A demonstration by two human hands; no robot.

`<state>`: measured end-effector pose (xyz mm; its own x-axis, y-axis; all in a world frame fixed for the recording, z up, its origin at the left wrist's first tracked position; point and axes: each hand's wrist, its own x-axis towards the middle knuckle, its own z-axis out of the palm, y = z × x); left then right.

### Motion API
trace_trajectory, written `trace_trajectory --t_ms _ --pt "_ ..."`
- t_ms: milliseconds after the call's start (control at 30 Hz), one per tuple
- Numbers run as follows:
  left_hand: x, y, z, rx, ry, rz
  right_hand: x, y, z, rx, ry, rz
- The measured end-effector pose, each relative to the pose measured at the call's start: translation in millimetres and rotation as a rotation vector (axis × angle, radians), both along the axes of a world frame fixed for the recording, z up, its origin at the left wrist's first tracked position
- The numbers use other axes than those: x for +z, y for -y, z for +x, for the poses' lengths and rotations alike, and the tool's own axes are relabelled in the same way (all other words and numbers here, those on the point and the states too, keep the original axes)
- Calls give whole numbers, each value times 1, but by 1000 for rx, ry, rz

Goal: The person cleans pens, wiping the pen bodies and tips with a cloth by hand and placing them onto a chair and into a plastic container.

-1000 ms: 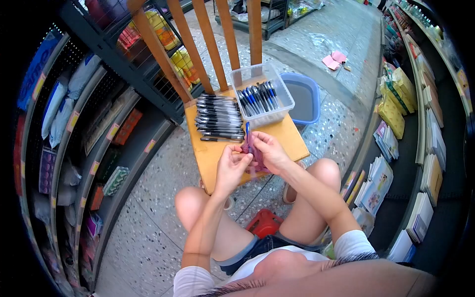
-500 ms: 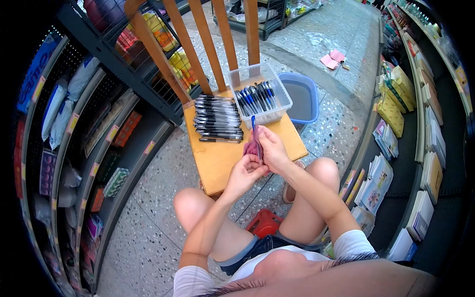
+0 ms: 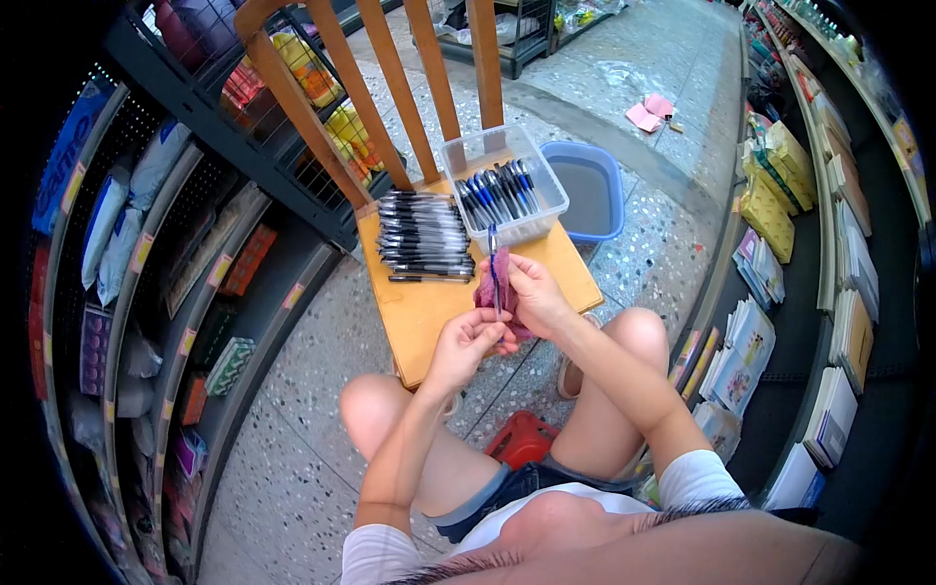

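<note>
A blue-capped pen [image 3: 494, 265] is held upright between my hands over the front of the wooden chair seat [image 3: 414, 331]. My left hand [image 3: 470, 343] pinches its lower end. My right hand [image 3: 534, 295] closes on a purplish-pink cloth [image 3: 484, 292] that lies against the pen. Just beyond, to the left, a stack of black-capped clear pens [image 3: 421, 234] lies on the seat. A clear plastic box [image 3: 531, 229] beside the stack holds several blue and black pens [image 3: 499, 190].
A blue basin [image 3: 609, 195] of greyish water stands behind the chair's right side. Shelves with packages [image 3: 234, 366] curve along the left, and shelves with notebooks [image 3: 741, 361] along the right. A red stool [image 3: 524, 439] is between my legs. Pink paper [image 3: 647, 114] lies on the floor.
My left hand has moved down to the pen's lower end, and more of the pen now shows between my hands. The view has shifted slightly.
</note>
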<state>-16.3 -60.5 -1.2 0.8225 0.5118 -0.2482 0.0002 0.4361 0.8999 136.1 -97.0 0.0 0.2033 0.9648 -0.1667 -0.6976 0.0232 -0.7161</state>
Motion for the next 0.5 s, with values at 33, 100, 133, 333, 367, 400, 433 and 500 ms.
trace_trajectory --t_ms 33,100,133,333,367,400,433,500 --pt "2 0 0 -21 -6 -21 0 0 1 3 -28 5" --pt "5 0 -1 -60 -20 -33 2 1 1 43 -145 22" --pt "7 0 -1 -82 -24 -40 3 2 3 59 -201 30" --pt "14 6 -1 -6 23 -98 -8 -1 3 131 -211 123" --pt "12 6 -2 28 33 -117 -6 0 2 131 -187 145" --pt "9 5 -1 40 43 -107 -4 0 0 149 -133 126" --pt "6 4 -2 57 48 -96 -2 0 -3 170 -85 106" --pt "5 3 -1 88 53 -91 -2 0 -6 174 -11 76"
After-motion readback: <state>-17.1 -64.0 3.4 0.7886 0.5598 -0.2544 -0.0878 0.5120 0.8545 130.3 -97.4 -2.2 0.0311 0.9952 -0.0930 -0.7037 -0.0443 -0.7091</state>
